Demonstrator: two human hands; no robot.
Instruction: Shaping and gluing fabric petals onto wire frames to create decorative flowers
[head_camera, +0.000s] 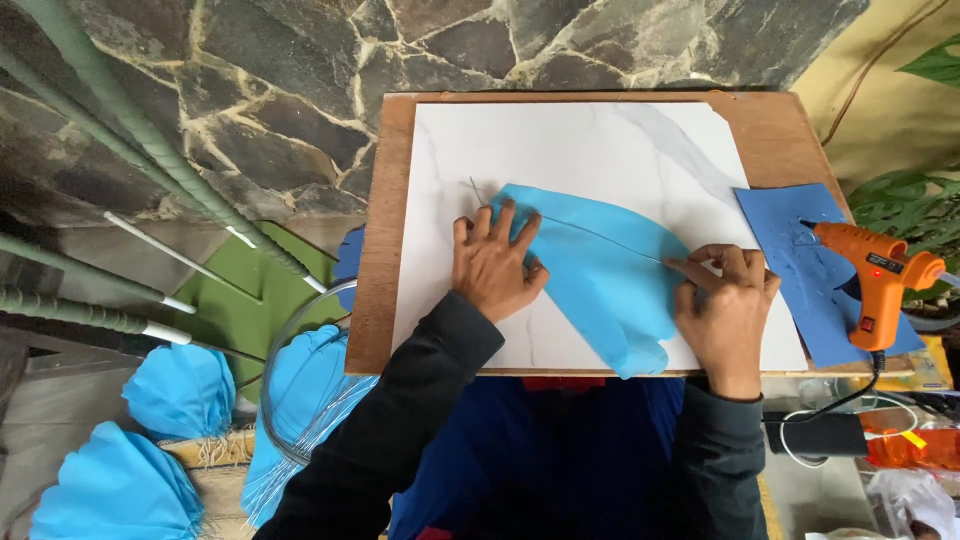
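Note:
A light blue petal-shaped sheet (600, 275) lies on a white marble-look board (560, 150). A thin wire (600, 236) runs across the sheet from its upper left tip toward the right. My left hand (493, 265) lies flat on the sheet's left part, fingers spread, pressing it down. My right hand (725, 305) rests at the sheet's right edge, with the index fingertip pressing on the wire's end.
The board sits on a brown wooden table (385, 250). An orange glue gun (875, 280) stands on a darker blue sheet (800, 240) at right. Blue paper fans (180, 390), a wire coil (290, 420) and green wrapped stems (120, 130) lie at left. Stone floor lies beyond.

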